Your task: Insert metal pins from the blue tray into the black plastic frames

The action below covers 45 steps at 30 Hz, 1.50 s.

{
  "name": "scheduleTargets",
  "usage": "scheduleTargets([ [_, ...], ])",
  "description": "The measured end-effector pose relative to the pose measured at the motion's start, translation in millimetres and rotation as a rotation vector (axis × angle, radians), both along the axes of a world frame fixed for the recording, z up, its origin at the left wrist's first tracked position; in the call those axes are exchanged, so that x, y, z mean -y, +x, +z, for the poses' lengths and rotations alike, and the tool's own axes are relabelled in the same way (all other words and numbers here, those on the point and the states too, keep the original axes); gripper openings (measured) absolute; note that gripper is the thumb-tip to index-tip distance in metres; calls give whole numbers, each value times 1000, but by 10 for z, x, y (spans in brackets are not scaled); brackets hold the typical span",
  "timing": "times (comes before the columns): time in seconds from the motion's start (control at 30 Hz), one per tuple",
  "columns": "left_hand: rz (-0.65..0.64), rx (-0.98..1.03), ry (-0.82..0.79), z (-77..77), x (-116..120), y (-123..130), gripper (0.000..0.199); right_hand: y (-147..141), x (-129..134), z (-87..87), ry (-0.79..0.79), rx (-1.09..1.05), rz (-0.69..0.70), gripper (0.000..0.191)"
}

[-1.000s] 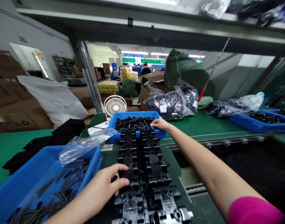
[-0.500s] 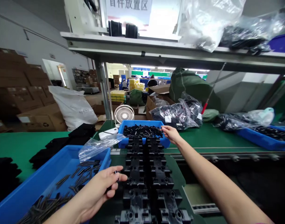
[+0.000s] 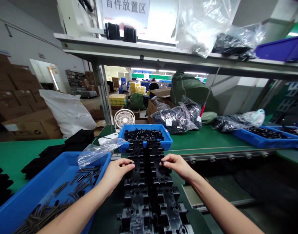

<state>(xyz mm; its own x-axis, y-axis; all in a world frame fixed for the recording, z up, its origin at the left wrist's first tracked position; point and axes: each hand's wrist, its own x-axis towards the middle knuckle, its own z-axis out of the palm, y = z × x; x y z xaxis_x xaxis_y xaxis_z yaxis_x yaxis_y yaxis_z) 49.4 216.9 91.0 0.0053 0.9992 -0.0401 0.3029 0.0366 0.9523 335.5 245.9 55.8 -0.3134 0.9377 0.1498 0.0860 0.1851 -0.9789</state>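
Two rows of black moulded plastic parts (image 3: 136,195) run away from me in the middle. At the left row's outer edge, my left hand (image 3: 119,169) is pinched closed, with a bit of something small and dark at the fingertips. My right hand (image 3: 174,164) pinches a small black piece (image 3: 163,162) over the outer edge of the right row; its exact shape is too small to make out. Beyond the far end of the rows, a blue bin (image 3: 167,139) holds many short black pins (image 3: 144,135).
Left of the rows, a long blue bin (image 3: 66,162) contains dark metal pins (image 3: 46,214), with a clear plastic bag (image 3: 97,152) over its far corner. A white fan (image 3: 124,119) stands behind. Bagged black parts (image 3: 175,118) lie on the green table. A shelf (image 3: 163,57) spans overhead.
My right hand has come back from the far blue bin to the right row. My left hand has moved forward to the left row, its fingers closing. The view has shifted slightly right.
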Motion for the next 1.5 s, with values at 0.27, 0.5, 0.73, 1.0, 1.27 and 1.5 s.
scheduleTargets([
  [0.27, -64, -132, 43, -72, -47, -4, 31, -9, 84, 71, 180, 234, 48, 20],
  [0.5, -35, 61, -64, 47, 19, -46, 35, 18, 50, 104, 264, 264, 31, 17],
  [0.73, 105, 550, -353, 100, 222, -241, 6, 125, -152, 242, 267, 330, -54, 31],
  [1.0, 178, 697, -411, 76, 277, -343, 22, -65, -175, 175, 285, 137, -49, 20],
  [1.27, 184, 682, -447, 60, 281, -361, 19, -120, -275, -66, 443, 280, -119, 21],
  [1.5, 40, 502, -388, 197, 256, -393, 33, 99, -740, 208, 523, 543, -159, 29],
])
